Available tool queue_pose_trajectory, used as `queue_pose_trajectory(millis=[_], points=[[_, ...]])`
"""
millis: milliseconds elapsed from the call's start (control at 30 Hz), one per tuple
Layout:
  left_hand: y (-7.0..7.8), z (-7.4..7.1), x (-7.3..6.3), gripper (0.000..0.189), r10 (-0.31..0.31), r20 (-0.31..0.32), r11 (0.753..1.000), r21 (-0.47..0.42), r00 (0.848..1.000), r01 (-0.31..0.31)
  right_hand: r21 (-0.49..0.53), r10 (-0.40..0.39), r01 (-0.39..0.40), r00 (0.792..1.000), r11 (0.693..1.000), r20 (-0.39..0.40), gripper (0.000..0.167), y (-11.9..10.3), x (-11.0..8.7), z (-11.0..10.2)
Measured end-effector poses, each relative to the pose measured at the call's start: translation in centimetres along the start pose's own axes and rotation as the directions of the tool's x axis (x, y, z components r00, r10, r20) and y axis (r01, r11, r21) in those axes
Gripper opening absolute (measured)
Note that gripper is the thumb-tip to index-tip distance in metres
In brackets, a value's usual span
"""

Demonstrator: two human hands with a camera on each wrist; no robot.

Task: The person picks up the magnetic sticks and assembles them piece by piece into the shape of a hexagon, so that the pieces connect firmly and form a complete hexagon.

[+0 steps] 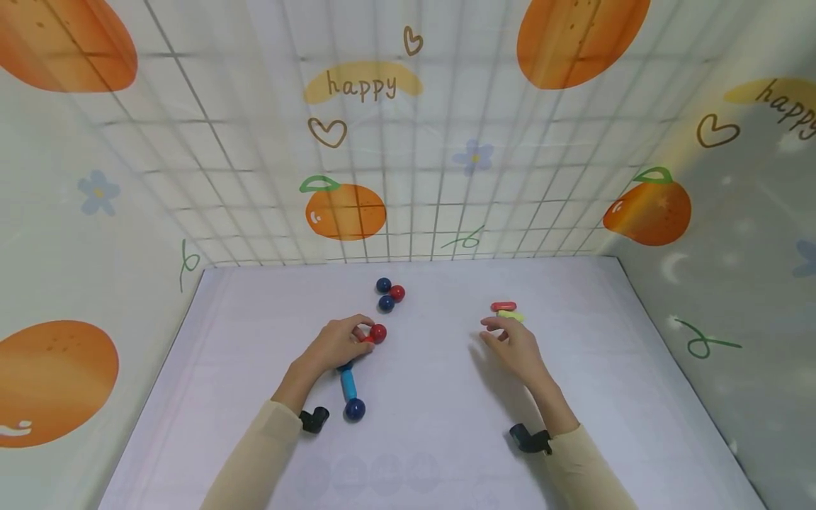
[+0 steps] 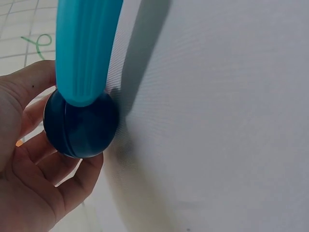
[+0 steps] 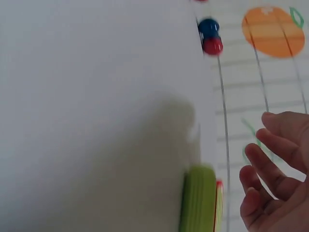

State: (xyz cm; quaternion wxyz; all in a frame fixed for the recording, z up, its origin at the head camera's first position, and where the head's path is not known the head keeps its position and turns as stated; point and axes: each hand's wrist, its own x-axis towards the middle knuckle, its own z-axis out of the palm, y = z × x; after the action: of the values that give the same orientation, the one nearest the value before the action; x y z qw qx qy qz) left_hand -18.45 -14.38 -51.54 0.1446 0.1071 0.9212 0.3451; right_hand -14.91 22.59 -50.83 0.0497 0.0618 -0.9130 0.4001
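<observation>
My left hand [image 1: 341, 342] grips a ball-and-rod toy assembly. A red ball [image 1: 378, 333] shows at its fingertips, with part of a red rod [image 1: 367, 339] between the fingers. A dark blue ball [image 2: 82, 125] sits by the palm, and a light blue rod [image 1: 348, 384] runs from it to another dark blue ball [image 1: 355, 409]. The fingers hide part of the assembly. My right hand [image 1: 515, 347] holds nothing, its fingers loosely bent, just in front of a yellow-green rod [image 1: 512, 315]. Beside that lies a red rod [image 1: 503, 306].
Toward the back of the white table [image 1: 433, 397] are two dark blue balls [image 1: 386, 303] and a red ball [image 1: 397, 292], grouped together. A gridded wall with a printed curtain [image 1: 433, 198] rises behind the table, and more curtain hangs at both sides.
</observation>
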Motion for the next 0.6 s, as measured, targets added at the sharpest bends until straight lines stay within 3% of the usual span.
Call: queue_pose_trajectory(millis=[267, 500, 600], points=[[-0.4, 0.2, 0.0, 0.043, 0.002, 0.008, 0.999, -0.032, 1.0, -0.002, -0.057, 0.143, -0.144, 0.99, 0.988, -0.022, 0.03, 3.2, 1.4, -2.9], [-0.3, 0.1, 0.0, 0.043, -0.007, 0.015, 0.999, -0.045, 1.0, 0.007, -0.037, 0.323, -0.323, 0.946, 0.946, 0.002, 0.036, 5.3, 2.7, -3.6], [-0.3, 0.0, 0.1, 0.043, -0.006, 0.015, 0.999, -0.042, 1.0, 0.007, -0.039, 0.36, -0.36, 0.933, 0.932, 0.02, 0.037, 5.6, 3.0, -3.6]])
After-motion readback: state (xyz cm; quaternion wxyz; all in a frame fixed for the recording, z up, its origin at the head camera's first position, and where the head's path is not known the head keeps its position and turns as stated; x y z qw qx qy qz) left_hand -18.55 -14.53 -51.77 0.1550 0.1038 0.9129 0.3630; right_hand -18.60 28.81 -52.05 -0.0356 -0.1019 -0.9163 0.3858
